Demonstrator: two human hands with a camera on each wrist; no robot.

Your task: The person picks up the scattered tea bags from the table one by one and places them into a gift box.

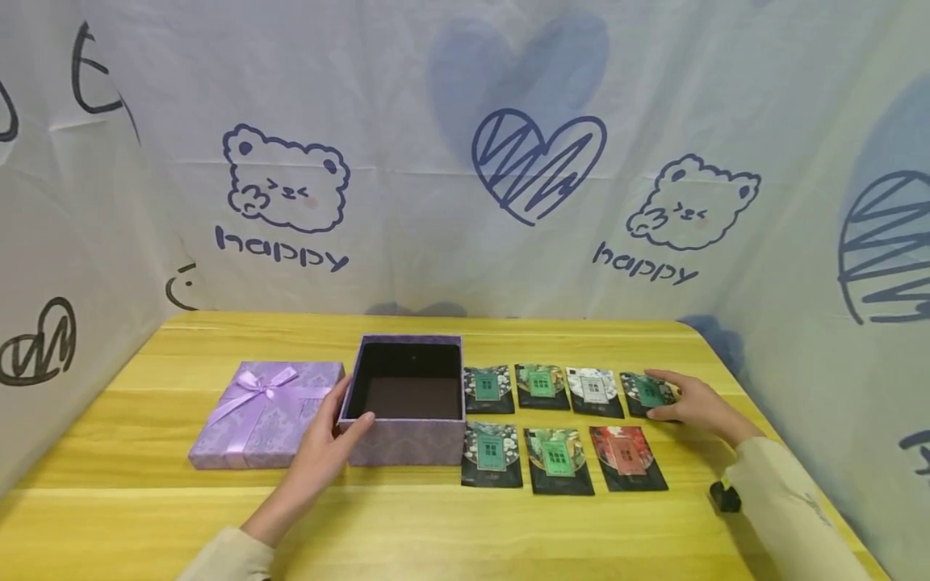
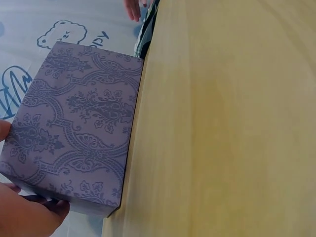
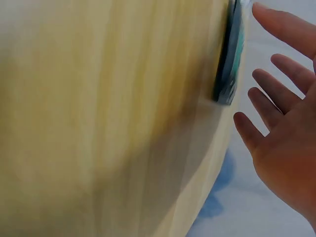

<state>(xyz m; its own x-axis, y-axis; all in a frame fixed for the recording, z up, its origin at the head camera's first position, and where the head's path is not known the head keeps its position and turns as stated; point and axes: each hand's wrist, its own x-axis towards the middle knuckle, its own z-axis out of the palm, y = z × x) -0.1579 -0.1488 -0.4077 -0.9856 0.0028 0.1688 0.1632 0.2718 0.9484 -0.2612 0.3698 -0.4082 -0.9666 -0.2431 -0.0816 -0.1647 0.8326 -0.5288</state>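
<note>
A purple patterned gift box [image 1: 407, 442] stands lidless, its dark inside bare. My left hand [image 1: 323, 444] holds its left side, thumb at the front rim and fingers along the side wall. The box's patterned front [image 2: 81, 123] fills much of the left wrist view. At the right end of the back row lies a dark green-labelled sachet [image 1: 645, 393]. My right hand [image 1: 701, 407] is at its right edge, thumb and fingers spread apart. In the right wrist view the fingers of that hand [image 3: 284, 113] are extended beside the upright-looking edge of the sachet [image 3: 229, 59].
Left of the box lies its purple lid [image 1: 265, 415] with a ribbon bow. Several sachets sit in two rows to the right, among them a white one [image 1: 596, 392] and a red one [image 1: 628, 458]. A small black object [image 1: 725, 496] is by the right sleeve.
</note>
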